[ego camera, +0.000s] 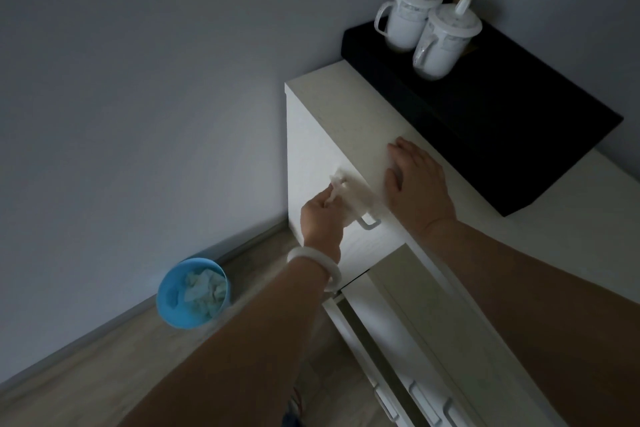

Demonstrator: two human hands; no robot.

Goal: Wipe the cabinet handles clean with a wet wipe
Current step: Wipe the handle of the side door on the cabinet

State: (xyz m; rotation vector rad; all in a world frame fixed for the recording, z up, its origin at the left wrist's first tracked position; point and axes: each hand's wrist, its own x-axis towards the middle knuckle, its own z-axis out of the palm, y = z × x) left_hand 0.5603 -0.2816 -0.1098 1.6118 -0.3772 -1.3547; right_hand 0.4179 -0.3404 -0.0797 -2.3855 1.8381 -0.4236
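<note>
A white cabinet (311, 135) stands against the wall. My left hand (320, 215) pinches a white wet wipe (349, 192) and holds it against the handle (370, 224) of the top drawer front; only the handle's right end shows past the wipe. My right hand (415, 184) rests flat, fingers straight, on the cabinet's top edge just above that drawer. A white bangle sits on my left wrist. More handles (388, 406) show on the lower drawers at the bottom.
A blue bin (173, 305) with crumpled wipes stands on the wooden floor by the wall, left of the cabinet. On the cabinet top lies a black box (502, 121) carrying two lidded white mugs (408, 14). A lower drawer stands partly pulled out.
</note>
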